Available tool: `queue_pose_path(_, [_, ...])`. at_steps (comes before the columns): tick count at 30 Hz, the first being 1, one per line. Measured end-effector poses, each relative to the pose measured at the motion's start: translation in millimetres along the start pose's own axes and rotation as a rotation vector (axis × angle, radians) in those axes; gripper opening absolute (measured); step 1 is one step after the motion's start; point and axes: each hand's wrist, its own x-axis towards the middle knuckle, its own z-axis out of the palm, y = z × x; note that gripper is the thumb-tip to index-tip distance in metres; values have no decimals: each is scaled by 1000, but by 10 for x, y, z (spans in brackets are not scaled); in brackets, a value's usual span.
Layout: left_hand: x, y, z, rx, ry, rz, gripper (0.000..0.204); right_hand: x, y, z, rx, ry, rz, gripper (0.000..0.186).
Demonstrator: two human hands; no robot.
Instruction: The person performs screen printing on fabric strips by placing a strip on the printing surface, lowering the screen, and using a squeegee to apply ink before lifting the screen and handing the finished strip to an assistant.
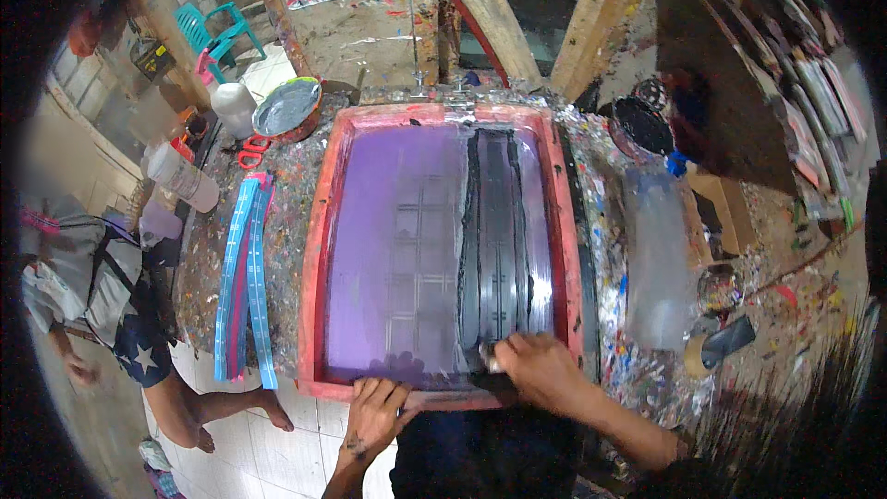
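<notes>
A screen-printing frame (315,314) with reddish-pink wooden sides lies in front of me, its mesh (370,212) mostly purple. Dark ink (499,222) runs down the right part of the mesh in a long band with thick ridges along its sides. My left hand (374,416) grips the near rim, fingers curled over the edge. At the near end of the ink band, my right hand (536,370) is closed round a squeegee (487,354), mostly hidden beneath the fingers.
Left on the paint-spattered table lie blue printed strips (236,268) and red-handled scissors (251,152), near a bowl of grey paint (287,109). Right are a dark paint bucket (642,127), cardboard box (725,208) and tape roll (695,353). A person (148,333) is at left.
</notes>
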Motion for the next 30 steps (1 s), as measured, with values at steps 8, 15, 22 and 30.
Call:
queue_pose_path(8, [105,209,-657,101,65,64,43,-298,-630,-171,-294,305,163,35])
queue_pose_path(15, [986,701,-1885,385,618,301,37,181,-603,-1543,-371,949,-49,42])
queue_pose_path(22, [995,508,-177,-58,99,261,35,705,-511,-2829,-658,898,-178,25])
queue_pose_path(30, [1200,200,697,-6,-159,268,32,1101,-497,-3457,-536,735,65,41])
